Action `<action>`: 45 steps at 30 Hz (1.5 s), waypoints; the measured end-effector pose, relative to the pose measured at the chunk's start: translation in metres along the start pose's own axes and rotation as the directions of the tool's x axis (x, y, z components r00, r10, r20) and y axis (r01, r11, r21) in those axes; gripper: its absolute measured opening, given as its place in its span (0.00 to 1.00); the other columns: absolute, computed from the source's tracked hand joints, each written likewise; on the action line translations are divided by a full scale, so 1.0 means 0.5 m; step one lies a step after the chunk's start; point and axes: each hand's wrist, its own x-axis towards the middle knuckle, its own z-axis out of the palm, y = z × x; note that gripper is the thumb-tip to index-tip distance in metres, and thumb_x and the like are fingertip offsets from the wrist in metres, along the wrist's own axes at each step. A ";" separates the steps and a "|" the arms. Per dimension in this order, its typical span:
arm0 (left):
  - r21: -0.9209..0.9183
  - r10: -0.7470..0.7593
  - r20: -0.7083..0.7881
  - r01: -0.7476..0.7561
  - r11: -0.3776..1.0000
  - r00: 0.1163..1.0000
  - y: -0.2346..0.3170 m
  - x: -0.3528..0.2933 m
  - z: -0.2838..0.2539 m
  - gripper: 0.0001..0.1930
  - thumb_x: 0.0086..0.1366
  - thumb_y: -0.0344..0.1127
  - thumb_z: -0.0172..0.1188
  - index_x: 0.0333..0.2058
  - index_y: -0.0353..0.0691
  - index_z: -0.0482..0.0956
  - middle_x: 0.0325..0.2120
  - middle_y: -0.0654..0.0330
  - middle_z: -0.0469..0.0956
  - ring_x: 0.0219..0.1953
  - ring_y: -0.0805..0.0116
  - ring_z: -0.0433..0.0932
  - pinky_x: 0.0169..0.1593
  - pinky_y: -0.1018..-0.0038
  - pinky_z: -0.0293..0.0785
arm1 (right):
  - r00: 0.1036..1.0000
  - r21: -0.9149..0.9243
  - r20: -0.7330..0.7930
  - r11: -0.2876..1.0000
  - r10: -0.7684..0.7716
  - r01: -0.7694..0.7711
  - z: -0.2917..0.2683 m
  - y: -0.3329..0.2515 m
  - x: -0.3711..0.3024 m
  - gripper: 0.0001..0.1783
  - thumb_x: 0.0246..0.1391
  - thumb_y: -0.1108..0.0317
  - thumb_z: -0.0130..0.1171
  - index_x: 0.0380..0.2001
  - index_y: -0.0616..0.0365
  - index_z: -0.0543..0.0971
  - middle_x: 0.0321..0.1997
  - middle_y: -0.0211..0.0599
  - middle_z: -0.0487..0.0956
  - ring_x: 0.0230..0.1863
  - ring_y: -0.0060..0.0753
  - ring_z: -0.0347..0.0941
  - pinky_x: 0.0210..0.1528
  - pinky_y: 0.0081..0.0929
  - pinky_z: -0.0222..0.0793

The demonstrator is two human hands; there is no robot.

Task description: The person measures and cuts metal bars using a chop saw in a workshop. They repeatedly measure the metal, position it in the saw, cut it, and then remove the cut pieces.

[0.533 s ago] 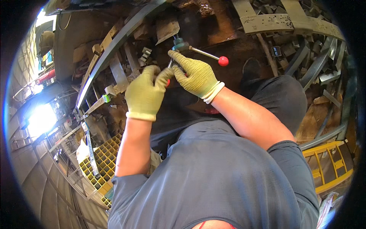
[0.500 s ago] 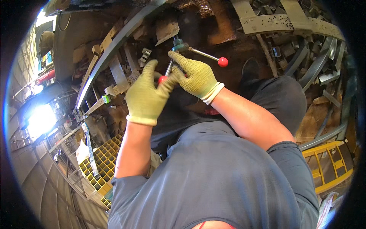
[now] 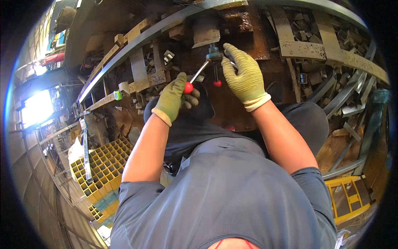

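A hub (image 3: 214,54) with a blue-green collar carries several metal spokes that end in red ball knobs. My left hand (image 3: 171,101), in a yellow-green glove, has its thumb and fingers closed around the red ball (image 3: 188,88) of the left spoke (image 3: 200,70). Another red ball (image 3: 217,84) hangs below the hub, apart from both hands. My right hand (image 3: 245,75), gloved alike, is curled over a spoke on the hub's right side; its palm and fingers hide that spoke's end.
A long curved metal bar (image 3: 120,62) runs across beyond the hub. Metal offcuts and bent strips (image 3: 346,89) lie at the right. A yellow grid of square tubes (image 3: 101,164) stands at lower left, and a yellow frame (image 3: 348,199) lies at lower right.
The spokes have turned about the hub. My right hand has moved right onto another spoke, and my left hand has closed from open fingers around a red ball. The view has shifted.
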 end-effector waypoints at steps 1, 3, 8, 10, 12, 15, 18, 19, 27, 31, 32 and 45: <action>0.230 0.152 -0.031 -0.141 0.963 0.988 0.001 -0.006 -0.007 0.38 0.83 0.64 0.60 0.74 0.37 0.75 0.47 0.49 0.89 0.37 0.59 0.90 0.37 0.67 0.82 | 0.998 -0.107 0.056 0.994 0.005 0.001 -0.008 0.005 -0.001 0.21 0.70 0.62 0.66 0.61 0.61 0.87 0.54 0.52 0.91 0.54 0.58 0.88 0.59 0.51 0.83; 0.738 0.586 0.052 -0.426 0.523 0.809 0.004 -0.031 0.012 0.38 0.80 0.62 0.65 0.75 0.39 0.73 0.52 0.45 0.89 0.43 0.52 0.91 0.44 0.60 0.85 | 0.996 -0.179 0.079 0.983 0.051 -0.036 -0.019 0.013 -0.009 0.22 0.71 0.61 0.65 0.62 0.59 0.87 0.55 0.54 0.90 0.54 0.60 0.88 0.59 0.51 0.83; 0.903 0.687 -0.010 -0.288 0.318 0.727 -0.011 -0.016 0.067 0.26 0.75 0.54 0.71 0.60 0.42 0.83 0.41 0.50 0.89 0.42 0.45 0.90 0.49 0.53 0.85 | 0.950 -0.448 0.215 0.887 0.225 -0.108 -0.032 0.039 -0.030 0.26 0.75 0.52 0.60 0.66 0.53 0.85 0.55 0.54 0.90 0.54 0.64 0.87 0.60 0.57 0.81; 0.631 0.616 -0.030 -0.464 0.623 0.787 -0.024 0.012 0.026 0.22 0.79 0.55 0.68 0.56 0.42 0.85 0.33 0.53 0.87 0.34 0.55 0.87 0.39 0.58 0.83 | 0.919 -0.457 0.248 0.874 0.306 -0.167 -0.036 0.040 -0.024 0.27 0.76 0.48 0.58 0.66 0.51 0.86 0.57 0.53 0.90 0.56 0.64 0.87 0.62 0.56 0.80; -0.081 0.095 0.042 -0.091 0.993 0.995 -0.020 0.020 -0.003 0.24 0.81 0.58 0.65 0.54 0.41 0.86 0.31 0.57 0.85 0.31 0.67 0.84 0.30 0.66 0.76 | 0.896 -0.434 0.246 0.869 0.370 -0.239 -0.042 0.032 -0.012 0.27 0.76 0.46 0.57 0.66 0.50 0.86 0.59 0.53 0.90 0.58 0.63 0.86 0.64 0.55 0.80; -0.035 -0.103 0.101 0.107 0.994 0.990 -0.006 0.011 -0.019 0.29 0.81 0.59 0.65 0.67 0.44 0.83 0.36 0.55 0.89 0.31 0.58 0.87 0.35 0.61 0.81 | 0.861 -0.443 0.260 0.846 0.437 -0.296 -0.050 0.024 0.000 0.29 0.75 0.42 0.57 0.65 0.48 0.87 0.60 0.53 0.90 0.61 0.62 0.86 0.66 0.52 0.80; 0.881 0.855 0.108 -0.447 0.154 0.507 -0.035 -0.023 0.004 0.35 0.78 0.62 0.68 0.70 0.42 0.80 0.44 0.46 0.91 0.41 0.45 0.92 0.45 0.53 0.86 | 0.854 -0.450 0.253 0.836 0.455 -0.313 -0.052 0.028 0.005 0.29 0.75 0.41 0.57 0.65 0.47 0.88 0.60 0.53 0.90 0.61 0.62 0.86 0.66 0.52 0.80; 0.912 0.726 0.142 -0.374 0.168 0.672 -0.007 -0.050 0.022 0.35 0.76 0.63 0.70 0.67 0.39 0.82 0.51 0.41 0.90 0.49 0.36 0.90 0.55 0.49 0.86 | 0.856 -0.453 0.246 0.834 0.455 -0.314 -0.053 0.029 0.009 0.29 0.75 0.41 0.57 0.64 0.47 0.88 0.60 0.52 0.90 0.61 0.62 0.86 0.66 0.52 0.80; 0.258 0.160 -0.068 -0.138 0.956 0.985 -0.014 -0.009 -0.007 0.31 0.81 0.63 0.64 0.61 0.37 0.85 0.36 0.43 0.90 0.42 0.43 0.92 0.48 0.52 0.86 | 0.860 -0.403 0.242 0.853 0.450 -0.332 -0.047 0.029 0.004 0.29 0.74 0.40 0.58 0.64 0.47 0.88 0.59 0.53 0.90 0.61 0.62 0.86 0.66 0.51 0.81; 0.888 0.783 -0.053 -0.329 0.321 0.620 -0.033 -0.030 0.039 0.32 0.76 0.62 0.71 0.57 0.35 0.83 0.36 0.41 0.90 0.43 0.39 0.91 0.50 0.53 0.86 | 0.849 -0.408 0.228 0.839 0.476 -0.360 -0.048 0.032 0.005 0.28 0.74 0.41 0.59 0.63 0.48 0.89 0.59 0.53 0.90 0.61 0.62 0.86 0.66 0.50 0.81; 0.879 0.776 -0.053 -0.340 0.335 0.628 -0.037 -0.025 0.038 0.32 0.76 0.63 0.70 0.57 0.36 0.83 0.35 0.42 0.90 0.41 0.42 0.91 0.47 0.54 0.86 | 0.850 -0.404 0.222 0.839 0.477 -0.365 -0.050 0.033 0.006 0.27 0.74 0.43 0.61 0.63 0.49 0.89 0.59 0.54 0.90 0.61 0.61 0.87 0.65 0.48 0.81; 0.767 0.700 -0.097 -0.395 0.505 0.707 -0.048 0.000 0.013 0.32 0.80 0.65 0.65 0.57 0.36 0.83 0.32 0.52 0.88 0.26 0.65 0.86 0.30 0.68 0.79 | 0.852 -0.407 0.241 0.846 0.464 -0.346 -0.047 0.036 0.005 0.29 0.75 0.40 0.57 0.64 0.47 0.88 0.58 0.54 0.90 0.60 0.64 0.86 0.64 0.55 0.80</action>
